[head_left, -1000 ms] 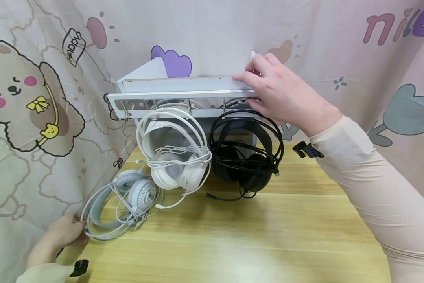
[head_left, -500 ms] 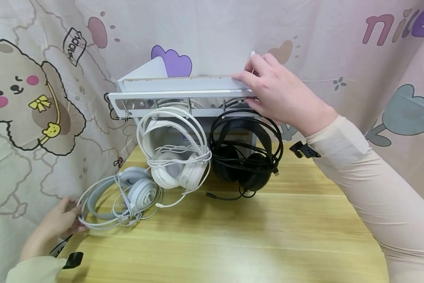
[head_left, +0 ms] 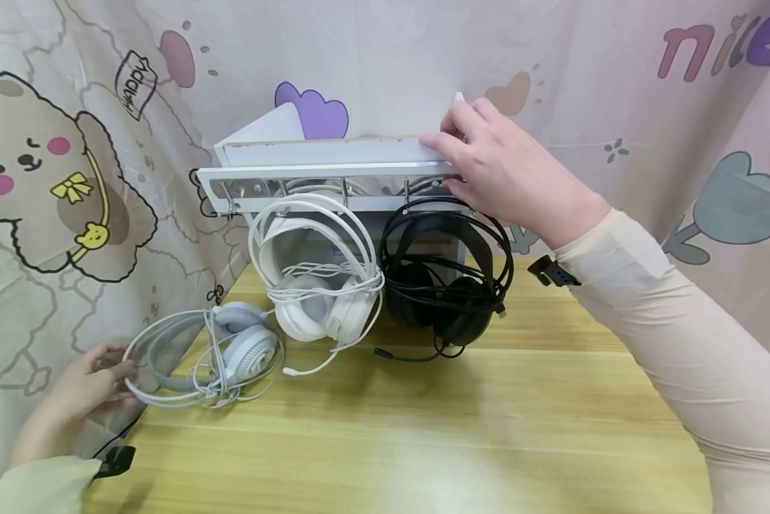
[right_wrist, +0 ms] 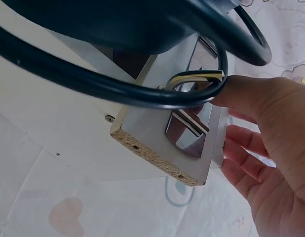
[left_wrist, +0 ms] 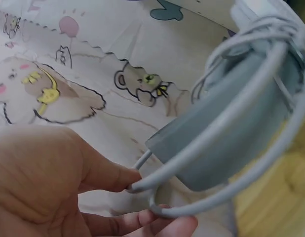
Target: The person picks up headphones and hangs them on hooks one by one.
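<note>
At the left, my left hand (head_left: 86, 385) pinches the outer headband tubes of light grey headphones (head_left: 253, 351). Their ear cups, bound with cable, lie near the left side of the wooden table. Close up in the left wrist view, thumb and fingers hold the bent ends of the tubes beside the padded grey band (left_wrist: 226, 128). My right hand (head_left: 507, 171) grips the right end of a white hook rack (head_left: 327, 152), thumb in front and fingers over the top. A white headset (head_left: 353, 314) and a black headset (head_left: 465, 314) hang from its hooks, cables wrapped around them.
Metal hooks (head_left: 227, 196) line the rack's front rail, the leftmost without a headset. A wooden table (head_left: 423, 442) spreads below. Patterned cloth (head_left: 372, 57) hangs behind and along the left side. Both headsets' microphones stick out low in front.
My left hand has moved left and upward, drawing the grey headphones' headband along and turning them; the ear cups shifted slightly. My right hand and the hanging headsets stay nearly still.
</note>
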### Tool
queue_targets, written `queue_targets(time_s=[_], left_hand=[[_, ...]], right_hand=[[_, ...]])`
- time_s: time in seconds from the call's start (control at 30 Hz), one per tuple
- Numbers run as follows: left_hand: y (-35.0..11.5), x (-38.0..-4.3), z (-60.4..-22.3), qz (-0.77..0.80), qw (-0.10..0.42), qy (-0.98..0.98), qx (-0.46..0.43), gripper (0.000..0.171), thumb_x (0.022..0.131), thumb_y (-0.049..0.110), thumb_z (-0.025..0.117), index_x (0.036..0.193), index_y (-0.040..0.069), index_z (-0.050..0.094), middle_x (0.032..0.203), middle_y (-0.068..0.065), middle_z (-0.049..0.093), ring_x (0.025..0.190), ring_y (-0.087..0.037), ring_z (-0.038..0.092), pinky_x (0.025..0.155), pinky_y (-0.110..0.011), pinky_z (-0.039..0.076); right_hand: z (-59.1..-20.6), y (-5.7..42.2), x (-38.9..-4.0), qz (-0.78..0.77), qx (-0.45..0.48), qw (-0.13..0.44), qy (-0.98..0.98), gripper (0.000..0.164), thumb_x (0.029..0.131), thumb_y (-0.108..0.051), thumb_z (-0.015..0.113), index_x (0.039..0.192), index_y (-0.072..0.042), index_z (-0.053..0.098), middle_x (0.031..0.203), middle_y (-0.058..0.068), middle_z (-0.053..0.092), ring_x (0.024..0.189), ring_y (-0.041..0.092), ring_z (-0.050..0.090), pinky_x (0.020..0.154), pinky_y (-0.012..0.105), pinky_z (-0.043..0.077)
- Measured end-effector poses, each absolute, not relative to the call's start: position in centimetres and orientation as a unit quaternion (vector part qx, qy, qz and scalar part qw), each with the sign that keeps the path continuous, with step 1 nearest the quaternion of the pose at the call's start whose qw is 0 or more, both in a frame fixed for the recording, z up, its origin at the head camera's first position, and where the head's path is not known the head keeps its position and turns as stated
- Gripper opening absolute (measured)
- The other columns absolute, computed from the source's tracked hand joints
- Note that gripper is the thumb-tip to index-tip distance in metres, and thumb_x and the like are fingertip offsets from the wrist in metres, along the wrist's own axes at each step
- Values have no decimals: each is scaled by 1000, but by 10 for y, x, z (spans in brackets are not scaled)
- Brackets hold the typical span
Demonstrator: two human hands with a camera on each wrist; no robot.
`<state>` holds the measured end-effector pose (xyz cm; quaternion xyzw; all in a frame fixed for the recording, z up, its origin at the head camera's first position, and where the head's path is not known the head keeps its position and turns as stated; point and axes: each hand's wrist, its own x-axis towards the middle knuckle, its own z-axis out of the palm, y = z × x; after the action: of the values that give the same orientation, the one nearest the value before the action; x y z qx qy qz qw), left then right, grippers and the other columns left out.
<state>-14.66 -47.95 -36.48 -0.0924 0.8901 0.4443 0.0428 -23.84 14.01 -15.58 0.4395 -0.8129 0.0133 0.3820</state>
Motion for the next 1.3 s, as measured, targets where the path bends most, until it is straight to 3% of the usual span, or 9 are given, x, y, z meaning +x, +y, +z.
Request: queue_targets(time_s=[0.13,0.23,0.37,0.53,0.63,0.7,0.83,1.07,1.3], left_hand=[[-478,-145,-349,434,16,897,-75,33,113,10,45,126,39,53,95,4,66,78,-7,70,73,-33,67],[-472,-147,-336,388,-11,920,-59,29,113,8,46,138,19,55,98,-11,67,76,-6,68,71,-33,67],[-465,-150,-321,327,-26,943,-55,43,113,6,44,150,-12,34,101,-21,69,74,-3,67,70,-31,67],[-460,-153,-308,308,-26,948,-78,48,113,11,48,153,-14,35,102,-26,72,71,-5,70,69,-32,67],[-457,-153,-301,271,-38,957,-95,52,113,20,53,151,-12,42,108,-34,73,68,-8,74,79,-48,65],[-454,-153,-296,251,-45,962,-100,53,112,25,57,150,-11,46,112,-34,74,67,-10,76,94,-64,55],[-449,-153,-287,233,-49,966,-101,55,111,29,60,148,-10,51,117,-33,75,67,-13,78,99,-80,36],[-448,-159,-275,252,-14,964,-88,63,109,28,64,150,-15,46,109,-23,80,73,-9,78,91,-62,58],[-444,-163,-266,188,-24,980,-53,58,109,35,61,143,-12,56,104,-24,78,77,-11,70,78,-53,57]], right_hand=[[-158,139,-239,8,440,391,-808,48,92,-1,78,138,3,64,113,26,61,98,44,51,85,52,51],[-159,139,-239,6,436,395,-809,48,92,0,78,138,3,64,114,26,61,99,44,51,86,52,51],[-159,138,-238,7,430,392,-814,48,92,1,77,138,4,64,115,26,61,100,44,52,88,53,51],[-159,137,-238,8,426,386,-818,48,93,0,77,139,3,63,116,26,61,101,45,51,89,53,50],[-159,137,-237,9,424,385,-820,48,93,0,76,139,3,63,116,26,61,101,45,51,90,53,49],[-159,138,-237,9,422,385,-821,48,93,1,77,139,3,63,116,26,61,102,45,51,90,53,49],[-159,139,-236,9,419,385,-823,50,92,2,76,141,2,63,118,26,61,103,45,52,90,54,50],[-160,139,-236,6,415,382,-826,51,93,1,78,142,3,62,121,27,62,104,45,53,90,55,51],[-160,139,-235,7,413,388,-824,52,92,0,79,141,2,62,121,26,62,102,45,53,89,54,51]])
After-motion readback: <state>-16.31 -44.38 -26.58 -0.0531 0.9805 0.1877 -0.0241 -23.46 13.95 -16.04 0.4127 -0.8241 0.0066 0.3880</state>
